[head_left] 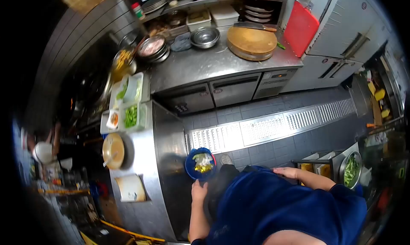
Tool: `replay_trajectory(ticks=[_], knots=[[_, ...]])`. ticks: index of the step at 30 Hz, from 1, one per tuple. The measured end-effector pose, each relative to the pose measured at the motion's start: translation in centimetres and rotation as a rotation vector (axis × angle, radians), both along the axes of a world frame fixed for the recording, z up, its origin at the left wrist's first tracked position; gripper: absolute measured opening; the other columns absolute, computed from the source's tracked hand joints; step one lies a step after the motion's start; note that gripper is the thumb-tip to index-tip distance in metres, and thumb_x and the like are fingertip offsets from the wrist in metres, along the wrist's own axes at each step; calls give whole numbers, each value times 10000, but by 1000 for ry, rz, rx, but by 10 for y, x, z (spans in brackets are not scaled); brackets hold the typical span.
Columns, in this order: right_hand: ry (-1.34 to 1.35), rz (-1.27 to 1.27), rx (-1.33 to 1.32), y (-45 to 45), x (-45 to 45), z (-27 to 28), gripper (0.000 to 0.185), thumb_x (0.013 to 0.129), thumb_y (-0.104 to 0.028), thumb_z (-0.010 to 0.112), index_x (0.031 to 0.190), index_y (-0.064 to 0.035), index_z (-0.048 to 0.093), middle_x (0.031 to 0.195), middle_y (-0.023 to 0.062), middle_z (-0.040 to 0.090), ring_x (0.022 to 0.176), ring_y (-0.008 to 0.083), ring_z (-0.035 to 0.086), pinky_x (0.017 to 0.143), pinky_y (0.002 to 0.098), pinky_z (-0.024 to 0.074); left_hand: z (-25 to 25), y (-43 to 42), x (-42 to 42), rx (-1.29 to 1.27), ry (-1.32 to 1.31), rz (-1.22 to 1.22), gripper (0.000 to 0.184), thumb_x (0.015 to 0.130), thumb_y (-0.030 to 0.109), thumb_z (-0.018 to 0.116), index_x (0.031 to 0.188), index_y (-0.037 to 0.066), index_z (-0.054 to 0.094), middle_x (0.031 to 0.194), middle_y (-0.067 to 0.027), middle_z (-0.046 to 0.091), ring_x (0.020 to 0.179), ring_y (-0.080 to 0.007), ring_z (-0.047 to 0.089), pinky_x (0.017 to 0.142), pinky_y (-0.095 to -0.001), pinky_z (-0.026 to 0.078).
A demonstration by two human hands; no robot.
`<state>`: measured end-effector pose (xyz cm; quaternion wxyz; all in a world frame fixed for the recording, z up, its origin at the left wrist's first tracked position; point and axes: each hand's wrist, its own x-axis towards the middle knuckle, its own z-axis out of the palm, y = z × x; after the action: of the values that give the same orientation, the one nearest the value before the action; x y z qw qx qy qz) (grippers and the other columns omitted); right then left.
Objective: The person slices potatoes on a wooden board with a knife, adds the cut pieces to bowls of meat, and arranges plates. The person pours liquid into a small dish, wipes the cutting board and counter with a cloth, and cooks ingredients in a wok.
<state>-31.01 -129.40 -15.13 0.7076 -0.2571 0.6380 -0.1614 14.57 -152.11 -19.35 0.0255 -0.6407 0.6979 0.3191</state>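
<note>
My left hand (199, 191) hangs just below a blue bin (191, 171), thumb and fingers apart, with nothing visible in it. Inside the bin lies rubbish (203, 163), partly yellow and partly whitish. My right hand (286, 172) lies against the hem of the blue shirt (273, 202), its visible fingers stretched out and holding nothing that shows. A steel counter (147, 157) stands left of the bin.
A round chopping board (252, 40) and cleaver (252, 26) are on the back counter. Left are vegetable tubs (131, 116) and a tan bowl (113, 151). A bowl of greens (351, 170) stands right. Another person (42, 152) is far left. Metal grates (265, 129) cross the floor.
</note>
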Motion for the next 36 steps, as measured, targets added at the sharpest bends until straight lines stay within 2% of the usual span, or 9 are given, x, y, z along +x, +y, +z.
replay_trajectory(ticks=[3, 6, 10, 13, 17, 19, 23, 27, 36], knots=[[105, 122, -162, -19, -3, 14, 696, 1036, -541, 455, 1537, -59, 419, 1572, 168, 434, 1481, 301, 357, 1205, 354, 282, 39, -95, -66, 19, 141, -168, 621, 895, 336, 702, 1361, -44, 544, 1329, -334, 569, 1277, -445, 536, 1092, -461, 438], [125, 201, -19, -65, -27, 102, 689, 1023, -534, 476, 1521, -59, 444, 1530, 194, 480, 1440, 336, 419, 1191, 365, 318, 50, -178, -121, -80, 131, -350, 607, 897, 305, 703, 1370, -34, 531, 1354, -339, 544, 1256, -472, 542, 1061, -477, 464], [322, 394, 33, -111, -69, 90, 642, 984, -472, 585, 1469, -56, 513, 1462, 234, 532, 1372, 388, 488, 1156, 416, 382, 58, -281, -191, -221, 171, -459, 634, 891, 289, 712, 1400, -32, 512, 1392, -336, 518, 1256, -480, 543, 1061, -477, 466], [668, 189, -435, -191, -121, 75, 565, 931, -351, 690, 1387, -33, 583, 1423, 253, 551, 1326, 416, 518, 1124, 450, 418, 57, -365, -240, -471, 388, -336, 484, 876, 264, 724, 1229, -54, 628, 1168, -317, 644, 1057, -447, 645, 950, -471, 518], [899, -108, -767, -363, -199, 98, 423, 887, -162, 733, 1280, -26, 652, 1397, 246, 566, 1272, 412, 559, 1073, 435, 472, 76, -515, -284, -148, 825, 294, 201, 975, 152, 631, 1026, -43, 635, 953, -148, 688, 726, -211, 653, 720, -357, 572], [1039, -96, -926, -441, -251, 103, 406, 868, -102, 735, 1261, -29, 661, 1368, 227, 593, 1243, 402, 581, 1049, 429, 489, 84, -594, -304, -215, 1027, 612, 124, 1011, 111, 580, 1011, -7, 617, 915, -85, 659, 738, -143, 645, 692, -299, 579], [1246, -89, -978, -559, -350, 117, 326, 851, -69, 732, 1171, -8, 705, 1310, 204, 634, 1184, 394, 611, 1028, 435, 498, 80, -744, -303, -352, 1121, 1026, 103, 1004, 106, 585, 993, 7, 612, 870, -72, 628, 733, -173, 655, 721, -316, 636], [1276, -39, -980, -622, -413, 125, 299, 852, -44, 721, 1146, 7, 710, 1330, 202, 625, 1187, 385, 613, 1029, 429, 495, 77, -831, -302, 14, 1365, 1079, 117, 1002, 98, 595, 1026, -5, 644, 883, -100, 686, 772, -217, 697, 804, -346, 663], [1088, -38, -914, -645, -438, 102, 281, 860, 7, 694, 1140, 37, 694, 1461, 231, 516, 1316, 390, 542, 1017, 404, 493, 93, -852, -339, -102, 1014, 1187, 281, 1021, 169, 557, 1285, 77, 586, 1170, -92, 669, 967, -256, 684, 727, -410, 668]])
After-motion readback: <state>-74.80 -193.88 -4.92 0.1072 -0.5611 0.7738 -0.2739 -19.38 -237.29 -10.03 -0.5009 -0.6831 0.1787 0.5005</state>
